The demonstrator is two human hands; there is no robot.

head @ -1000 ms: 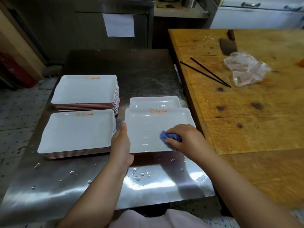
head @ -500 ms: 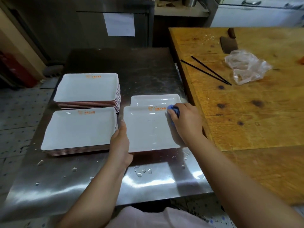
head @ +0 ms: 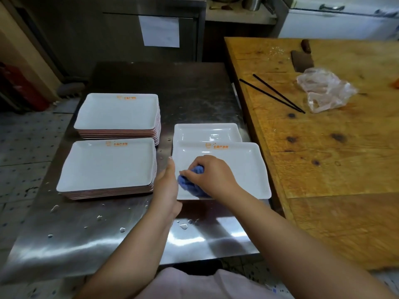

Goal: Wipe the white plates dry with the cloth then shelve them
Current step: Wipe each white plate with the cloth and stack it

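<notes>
A white rectangular plate point(head: 241, 169) with an orange logo lies on the steel table, overlapping a second white plate point(head: 207, 132) behind it. My right hand point(head: 212, 175) grips a bunched blue cloth point(head: 191, 184) and presses it on the plate's near left part. My left hand point(head: 167, 188) holds the plate's left edge, thumb up along the rim. Two stacks of the same white plates stand to the left, a near stack point(head: 108, 167) and a far stack point(head: 118, 113).
The steel table point(head: 108, 238) carries water drops along its near part. A wooden bench point(head: 334, 147) butts against its right side, holding black chopsticks point(head: 274, 93), a crumpled plastic bag point(head: 323, 91) and a cleaver point(head: 302, 59). Tiled floor lies to the left.
My right hand has swept the cloth from the plate's near right, up to the far edge by the logo, then down to the near left. My left hand has stayed on the left rim.
</notes>
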